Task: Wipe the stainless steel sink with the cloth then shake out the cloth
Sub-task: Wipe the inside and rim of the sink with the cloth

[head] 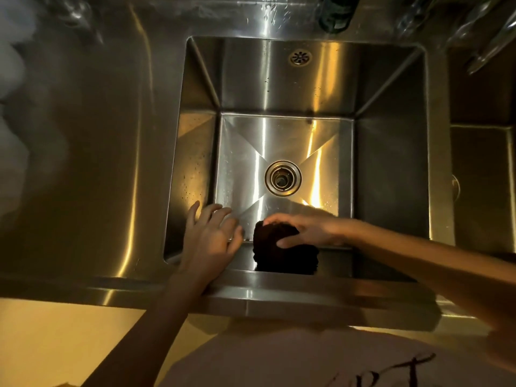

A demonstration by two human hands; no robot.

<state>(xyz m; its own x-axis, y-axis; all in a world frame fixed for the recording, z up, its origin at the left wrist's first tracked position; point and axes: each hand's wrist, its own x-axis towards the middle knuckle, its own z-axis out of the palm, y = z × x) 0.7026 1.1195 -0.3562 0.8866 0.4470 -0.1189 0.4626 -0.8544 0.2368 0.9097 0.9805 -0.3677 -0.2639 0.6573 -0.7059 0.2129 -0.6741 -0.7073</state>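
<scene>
One dark cloth (275,233) is sitting bunched into a rough, fuzzy lump against the near wall of the stainless steel sink (391,163), its colour reading almost black with a faint brown nap where the warm light is catching it. Its lower part is merging with its own dark reflection in the steel below it, so its true bottom edge is hard to tell. The right hand (310,229) is gripping the cloth from above, fingers curling over the top and the thumb pressing in along the near side, holding the lump against the sink's near wall. The left hand (209,233) is hovering just beside the cloth, toward the sink's near left corner, with fingers spread and relaxed and nothing in its grasp; whether it is touching the steel cannot be told.

Farther into the sink from the cloth, the round drain (283,178) is sitting in the middle of the basin floor, well apart from the cloth. Beyond the drain, a small overflow grate (300,57) is showing high on the sink's far wall. Water droplets are speckling the sink's left wall. To the left of the sink a flat steel counter (92,163) is stretching away, reflecting the yellow light.
</scene>
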